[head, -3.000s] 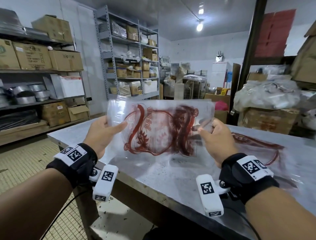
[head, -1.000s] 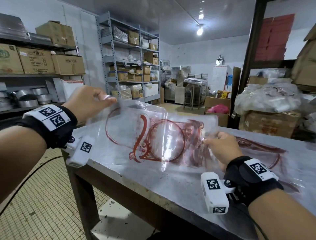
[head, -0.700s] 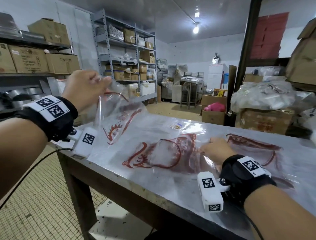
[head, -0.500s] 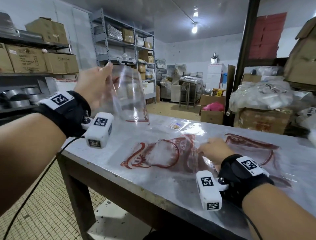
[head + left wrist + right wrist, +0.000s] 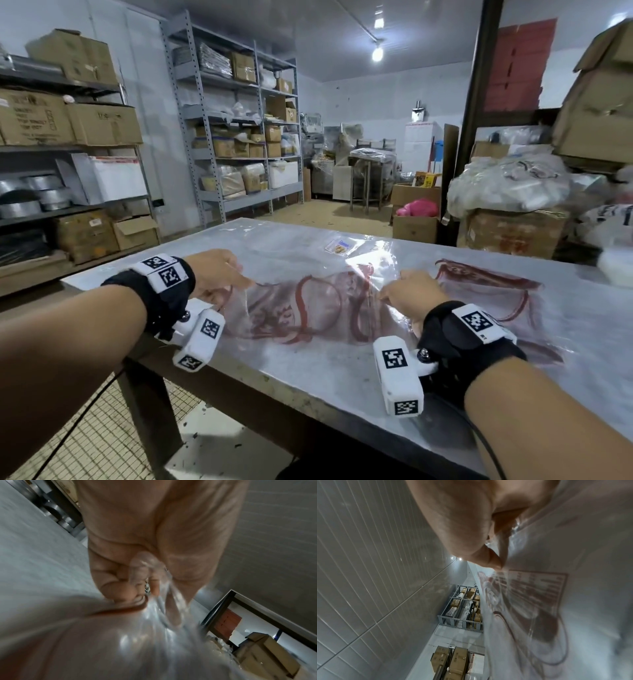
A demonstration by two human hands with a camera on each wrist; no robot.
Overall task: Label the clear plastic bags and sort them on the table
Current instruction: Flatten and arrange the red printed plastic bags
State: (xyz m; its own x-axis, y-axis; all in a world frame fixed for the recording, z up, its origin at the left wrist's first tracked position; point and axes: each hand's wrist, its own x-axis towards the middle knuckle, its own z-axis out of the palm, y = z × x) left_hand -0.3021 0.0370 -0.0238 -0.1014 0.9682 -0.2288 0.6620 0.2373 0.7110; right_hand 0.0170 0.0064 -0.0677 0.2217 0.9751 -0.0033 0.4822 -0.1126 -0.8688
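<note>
Your left hand [image 5: 214, 274] has its fingers curled, pinching the left edge of the clear plastic bag [image 5: 301, 308], and the left wrist view shows that film bunched between thumb and fingers [image 5: 118, 586]. Your right hand [image 5: 409, 294] pinches the bag's right edge, thumb [image 5: 481, 555] pressed against the plastic beside a red printed panel. So the bag is stretched between your two hands, low over the steel table [image 5: 308, 377], near its front edge; whether it lies flat on the surface I cannot tell. Its red printed design faces up. Just to the right of your right hand, another red-printed bag [image 5: 493, 291] lies flat on the table. Farther back, a small label [image 5: 338, 245] sits on the tabletop, well apart from both hands.
</note>
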